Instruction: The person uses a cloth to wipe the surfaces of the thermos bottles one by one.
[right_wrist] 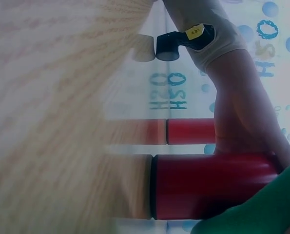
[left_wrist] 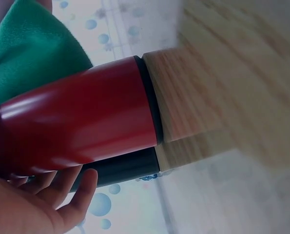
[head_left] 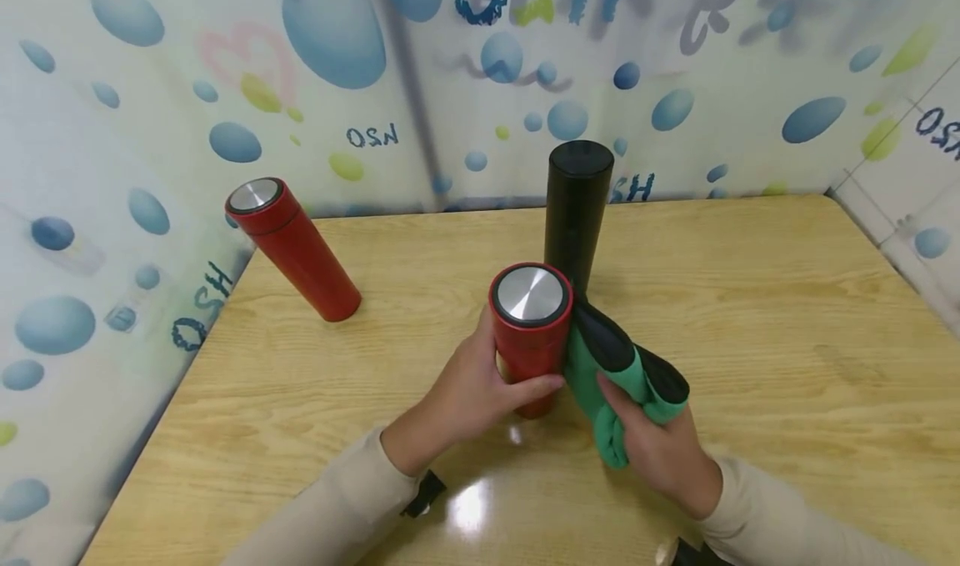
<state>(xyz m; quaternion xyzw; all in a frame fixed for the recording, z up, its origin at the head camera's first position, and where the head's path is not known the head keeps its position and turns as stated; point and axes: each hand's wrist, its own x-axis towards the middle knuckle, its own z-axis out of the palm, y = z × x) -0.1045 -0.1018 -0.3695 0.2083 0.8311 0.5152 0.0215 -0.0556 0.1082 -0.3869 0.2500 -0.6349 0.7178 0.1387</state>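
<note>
Head view centred on the nearer red flask [head_left: 532,353], upright on the table, with the left hand [head_left: 480,387] wrapped round it, thumb across the front. At its right side lay a folded green-and-black cloth [head_left: 630,374], gripped by the right hand [head_left: 660,445]. Work on this flask looked under way rather than finished; how much of its surface the cloth had covered could not be told. A black flask [head_left: 576,207] behind and a second red flask [head_left: 300,253] to the left stood untouched by either hand, and whether they were done or left to do was unclear. The gripped flask looked smooth and glossy, its silver lid top [head_left: 532,295] ringed in black, its base edged dark. Wood-grained table [head_left: 750,299] and bubble-printed backdrop [head_left: 450,166] lay beyond.
</note>
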